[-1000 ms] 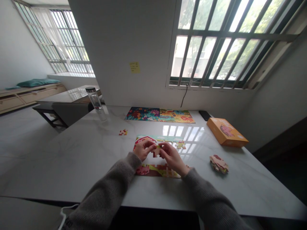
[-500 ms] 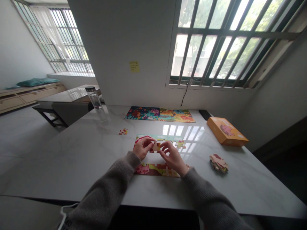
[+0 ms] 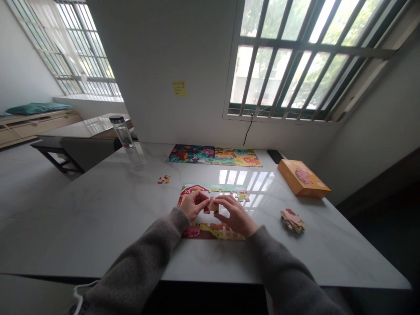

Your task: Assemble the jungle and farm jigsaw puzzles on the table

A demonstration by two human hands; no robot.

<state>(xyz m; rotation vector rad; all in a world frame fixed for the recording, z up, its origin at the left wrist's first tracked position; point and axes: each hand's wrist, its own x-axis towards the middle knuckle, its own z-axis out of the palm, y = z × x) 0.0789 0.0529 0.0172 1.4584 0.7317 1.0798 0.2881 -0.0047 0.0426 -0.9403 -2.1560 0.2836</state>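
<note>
Over the middle of a partly assembled farm puzzle point(image 3: 226, 188), my left hand point(image 3: 194, 204) pinches a jigsaw piece point(image 3: 211, 207) by its left side. My right hand point(image 3: 233, 213) grips the same piece from the right, thumb and fingers at its edge. The puzzle has a red barn at its upper left, a strip of sky along the top and a bottom strip point(image 3: 210, 232) with a pink pig and a fence. Parts of the puzzle are hidden beneath my hands.
A single loose piece point(image 3: 164, 179) lies left of the puzzle, a pile of pieces point(image 3: 292, 220) to the right. Behind are two finished puzzles point(image 3: 215, 155), a phone point(image 3: 274, 156), an orange box point(image 3: 303, 178) and a glass bottle point(image 3: 122, 132).
Both hands have lowered the piece slightly toward the puzzle, and it has turned a little. The right fingers now reach further over its top edge. The whole view has shifted slightly.
</note>
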